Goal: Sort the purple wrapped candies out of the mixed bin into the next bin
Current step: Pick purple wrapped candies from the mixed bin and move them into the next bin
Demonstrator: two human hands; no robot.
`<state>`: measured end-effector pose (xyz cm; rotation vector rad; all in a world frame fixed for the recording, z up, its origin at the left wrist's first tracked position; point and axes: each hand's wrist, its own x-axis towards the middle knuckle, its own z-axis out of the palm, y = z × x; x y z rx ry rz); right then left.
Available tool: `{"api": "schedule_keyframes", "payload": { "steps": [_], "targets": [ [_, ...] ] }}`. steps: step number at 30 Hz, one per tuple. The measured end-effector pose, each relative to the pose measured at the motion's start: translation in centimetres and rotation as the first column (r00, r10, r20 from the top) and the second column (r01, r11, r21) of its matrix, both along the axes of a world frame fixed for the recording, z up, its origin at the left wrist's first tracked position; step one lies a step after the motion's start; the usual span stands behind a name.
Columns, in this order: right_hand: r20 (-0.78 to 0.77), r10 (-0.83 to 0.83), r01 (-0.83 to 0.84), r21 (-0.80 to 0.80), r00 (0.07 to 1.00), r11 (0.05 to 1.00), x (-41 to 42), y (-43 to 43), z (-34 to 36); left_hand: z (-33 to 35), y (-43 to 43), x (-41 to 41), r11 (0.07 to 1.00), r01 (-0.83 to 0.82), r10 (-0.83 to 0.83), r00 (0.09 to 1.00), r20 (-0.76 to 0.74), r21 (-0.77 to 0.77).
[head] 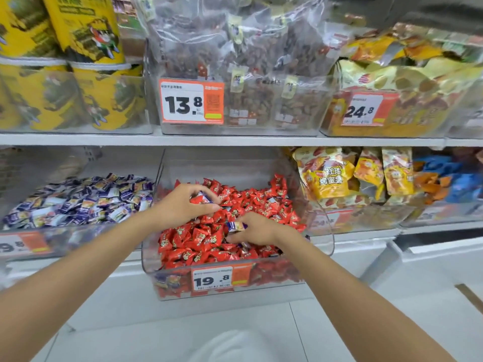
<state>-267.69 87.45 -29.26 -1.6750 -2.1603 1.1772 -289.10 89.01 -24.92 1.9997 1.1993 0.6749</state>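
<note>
Over the middle clear plastic bin (321, 226), heaped with red wrapped candies (198, 239), we note both hands low in the pile. Left hand (180, 205): fingers curled, pinching a small wrapped piece (203, 198), red with a purple edge. Right hand (257, 231): thumb and fingers closed on a purple-and-white wrapped candy (236, 226). Just beside, leftward, a second clear bin (65, 242) holds a purple wrapped heap (78, 202).
</note>
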Motion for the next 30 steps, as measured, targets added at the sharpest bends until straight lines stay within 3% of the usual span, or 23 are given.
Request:
{"api": "schedule_keyframes", "payload": {
  "steps": [4,7,12,15,19,22,25,30],
  "targets": [
    [-0.253,-0.139,0.134,-0.036,0.958,0.990,1.9,-0.1,0.2,0.1,-0.1,0.1,1.000,-0.006,0.006,1.000,-0.014,0.001],
    [-0.342,-0.205,0.218,-0.002,0.917,0.976,2.0,-0.4,1.0,0.4,-0.3,0.1,1.000,-0.013,0.013,1.000,0.007,-0.010],
    [-0.307,-0.174,0.205,0.071,0.936,0.976,-0.5,-0.8,4.4,3.0,-0.7,-3.4,0.994,-0.075,0.068,0.994,0.084,0.081],
    [-0.268,-0.126,0.180,0.187,0.955,0.966,-3.9,-0.5,7.0,3.6,-0.9,-8.9,0.988,-0.136,0.125,0.984,0.128,0.080],
    [-0.337,-0.016,0.147,0.365,0.941,0.920,-11.3,0.9,9.3,2.4,-0.8,-17.5,0.954,-0.296,0.287,0.948,0.136,0.045],
    [-0.214,0.095,0.021,0.482,0.972,0.876,-17.9,2.7,9.3,1.3,-1.0,-23.4,0.908,-0.419,0.412,0.902,0.126,0.030],
    [-0.048,0.087,-0.049,0.519,0.995,0.853,-23.0,5.4,8.3,1.2,-0.4,-27.2,0.883,-0.468,0.463,0.878,0.119,0.017],
    [0.053,0.212,-0.218,0.244,0.976,0.945,-26.6,8.9,6.2,1.8,3.0,-28.6,0.898,-0.438,0.439,0.896,0.062,-0.032]
  ]
}}
